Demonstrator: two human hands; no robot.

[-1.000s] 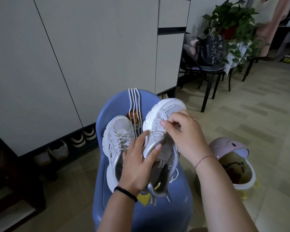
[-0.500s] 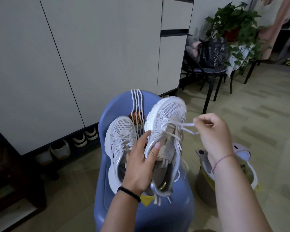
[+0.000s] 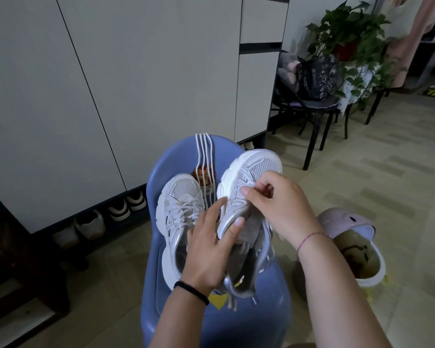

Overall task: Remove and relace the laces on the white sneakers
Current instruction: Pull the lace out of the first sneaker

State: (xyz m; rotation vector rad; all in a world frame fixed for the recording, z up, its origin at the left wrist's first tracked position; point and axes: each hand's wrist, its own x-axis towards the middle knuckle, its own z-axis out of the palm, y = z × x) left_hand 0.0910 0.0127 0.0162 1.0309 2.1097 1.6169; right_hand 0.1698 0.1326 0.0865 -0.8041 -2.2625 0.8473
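The left hand (image 3: 206, 247) grips one white sneaker (image 3: 259, 167) over a blue chair (image 3: 176, 156), fingers (image 3: 212, 209) curled round it. The right hand (image 3: 279, 207) pinches its lace (image 3: 249, 185).

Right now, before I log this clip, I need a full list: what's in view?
chair: one, blue, centre
held sneaker: one, white and silver, raised over chair
other sneaker: one, white, laced, on chair
loose laces: four strands, white, draped over chair back
cabinet: one, white, left and behind
shoes: several, pale, under cabinet
plant: one, green, far right
black chair: one, by plant
bag: one, black, on black chair
bin: one, pink lid, white rim, floor at right
left hand: black wristband, grips held sneaker's side
right hand: pink thread bracelet, pinches held sneaker's lacing
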